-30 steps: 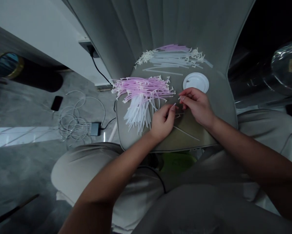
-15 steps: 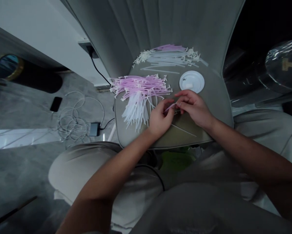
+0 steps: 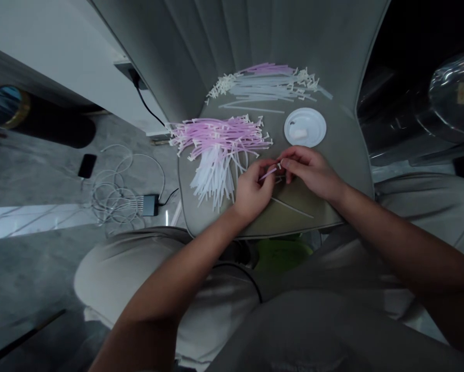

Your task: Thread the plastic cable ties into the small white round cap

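My left hand [image 3: 254, 187] is closed on a thin pink stick [image 3: 268, 174] over the front of the chair seat. Thumb and fingers of my right hand [image 3: 311, 170] pinch a small white tip [image 3: 279, 166] at the stick's right end. Left of my hands lies a heap of pink sticks [image 3: 220, 135] with white ends, above a fan of white sticks [image 3: 214, 178]. Behind them is a row of pale sticks [image 3: 263, 88] with white tips. A round white dish [image 3: 305, 127] holding a small white lump sits just beyond my right hand.
A single thin stick [image 3: 294, 207] lies near the front edge of the grey chair seat [image 3: 255, 222]. On the floor at left are coiled cables [image 3: 113, 194], a black adapter [image 3: 150, 205] and a phone-like object [image 3: 87, 166]. Something green [image 3: 282, 254] shows below the seat.
The view has shifted slightly. My hands stay together over the seat; my right fingertips have changed position a little, and the white tip and pink stick between them show more plainly.
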`<move>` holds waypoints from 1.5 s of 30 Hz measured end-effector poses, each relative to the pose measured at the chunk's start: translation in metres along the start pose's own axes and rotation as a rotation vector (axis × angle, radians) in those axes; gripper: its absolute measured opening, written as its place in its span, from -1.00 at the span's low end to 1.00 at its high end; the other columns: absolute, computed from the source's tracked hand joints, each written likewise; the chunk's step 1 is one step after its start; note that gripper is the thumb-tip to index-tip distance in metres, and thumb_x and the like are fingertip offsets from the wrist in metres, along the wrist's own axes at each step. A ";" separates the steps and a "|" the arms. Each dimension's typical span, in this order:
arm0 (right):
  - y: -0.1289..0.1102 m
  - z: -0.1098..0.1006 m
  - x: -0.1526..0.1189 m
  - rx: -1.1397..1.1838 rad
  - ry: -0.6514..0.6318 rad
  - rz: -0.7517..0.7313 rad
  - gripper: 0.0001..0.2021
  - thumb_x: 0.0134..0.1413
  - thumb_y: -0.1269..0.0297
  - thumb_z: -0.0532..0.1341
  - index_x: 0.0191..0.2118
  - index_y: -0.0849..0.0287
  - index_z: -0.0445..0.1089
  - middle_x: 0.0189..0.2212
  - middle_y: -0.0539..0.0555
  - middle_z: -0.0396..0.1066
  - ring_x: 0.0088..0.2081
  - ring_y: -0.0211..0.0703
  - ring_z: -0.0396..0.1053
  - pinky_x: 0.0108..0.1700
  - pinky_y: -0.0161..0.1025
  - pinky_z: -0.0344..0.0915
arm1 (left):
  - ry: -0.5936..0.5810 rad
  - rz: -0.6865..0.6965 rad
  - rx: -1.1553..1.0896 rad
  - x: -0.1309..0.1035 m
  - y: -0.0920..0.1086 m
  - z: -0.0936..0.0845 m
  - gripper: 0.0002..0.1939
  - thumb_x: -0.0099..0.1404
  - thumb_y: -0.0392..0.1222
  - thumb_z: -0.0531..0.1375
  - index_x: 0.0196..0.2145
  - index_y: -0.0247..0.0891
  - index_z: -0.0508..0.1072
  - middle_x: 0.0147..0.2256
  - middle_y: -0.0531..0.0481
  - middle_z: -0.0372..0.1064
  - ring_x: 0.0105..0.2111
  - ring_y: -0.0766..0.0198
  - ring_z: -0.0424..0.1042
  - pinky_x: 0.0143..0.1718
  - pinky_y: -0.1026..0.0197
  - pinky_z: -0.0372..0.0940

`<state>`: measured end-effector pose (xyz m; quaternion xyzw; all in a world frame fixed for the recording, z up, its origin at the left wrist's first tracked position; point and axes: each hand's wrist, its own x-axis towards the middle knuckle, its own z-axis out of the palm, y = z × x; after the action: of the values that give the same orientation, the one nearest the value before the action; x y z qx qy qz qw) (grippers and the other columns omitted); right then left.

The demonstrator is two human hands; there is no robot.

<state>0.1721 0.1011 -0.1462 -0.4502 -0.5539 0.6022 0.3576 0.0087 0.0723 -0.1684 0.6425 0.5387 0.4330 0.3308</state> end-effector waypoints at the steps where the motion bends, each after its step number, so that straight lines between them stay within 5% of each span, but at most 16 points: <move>1: -0.001 0.001 0.000 -0.053 -0.008 0.001 -0.78 0.15 0.11 0.21 -0.30 0.18 0.40 -0.50 -0.06 0.35 -0.54 -0.36 0.27 -0.46 -0.33 0.19 | 0.005 0.003 0.002 0.000 0.000 0.000 -0.82 0.35 -0.15 0.11 -0.18 -0.24 0.46 -0.37 0.01 0.46 -0.42 0.35 0.38 -0.36 0.28 0.27; 6: -0.003 0.008 -0.001 -0.220 -0.020 -0.019 -0.65 0.21 0.04 0.12 -0.47 0.19 0.32 -0.61 -0.07 0.24 -0.55 -0.34 0.20 -0.47 -0.31 0.12 | -0.008 0.011 -0.009 0.000 -0.002 0.000 -0.82 0.35 -0.16 0.10 -0.17 -0.24 0.45 -0.35 0.01 0.46 -0.36 0.33 0.41 -0.29 0.27 0.30; 15: 0.001 0.015 -0.006 -0.138 0.111 -0.030 -0.77 0.20 0.13 0.14 -0.38 0.17 0.33 -0.56 -0.08 0.27 -0.55 -0.34 0.19 -0.50 -0.33 0.13 | -0.048 -0.022 0.012 0.001 0.003 0.000 -0.82 0.35 -0.13 0.11 -0.17 -0.23 0.44 -0.35 0.00 0.48 -0.39 0.32 0.42 -0.33 0.26 0.30; 20: -0.002 0.015 -0.002 -0.131 0.082 -0.011 -0.76 0.17 0.13 0.17 -0.42 0.18 0.34 -0.58 -0.07 0.26 -0.57 -0.35 0.17 -0.53 -0.32 0.11 | -0.043 -0.021 0.014 0.001 0.003 -0.001 -0.81 0.35 -0.12 0.11 -0.18 -0.23 0.43 -0.33 -0.02 0.47 -0.35 0.30 0.43 -0.29 0.24 0.31; 32: 0.002 0.012 0.001 -0.112 0.081 -0.019 -0.73 0.22 0.15 0.13 -0.43 0.19 0.35 -0.62 -0.09 0.24 -0.60 -0.37 0.19 -0.53 -0.32 0.09 | -0.022 0.009 0.116 0.000 0.000 0.002 -0.81 0.30 -0.16 0.16 -0.13 -0.20 0.44 -0.57 0.13 0.25 -0.57 0.37 0.23 -0.50 0.28 0.13; 40: 0.002 0.010 0.002 -0.058 0.035 -0.026 -0.73 0.18 0.12 0.17 -0.41 0.22 0.37 -0.58 -0.08 0.28 -0.59 -0.39 0.21 -0.53 -0.36 0.13 | 0.005 0.044 0.079 -0.001 -0.003 0.001 -0.81 0.35 -0.17 0.11 -0.13 -0.23 0.44 -0.32 0.01 0.47 -0.36 0.34 0.42 -0.31 0.29 0.29; 45: 0.004 0.009 0.004 -0.075 0.012 0.003 -0.67 0.16 0.04 0.18 -0.40 0.24 0.39 -0.59 -0.08 0.27 -0.60 -0.40 0.20 -0.55 -0.39 0.12 | 0.008 0.032 0.112 -0.001 -0.003 0.001 -0.83 0.34 -0.18 0.12 -0.16 -0.24 0.43 -0.32 0.01 0.48 -0.37 0.35 0.42 -0.32 0.31 0.30</move>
<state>0.1628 0.1008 -0.1505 -0.4678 -0.5733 0.5786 0.3430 0.0081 0.0719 -0.1717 0.6669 0.5530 0.4099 0.2853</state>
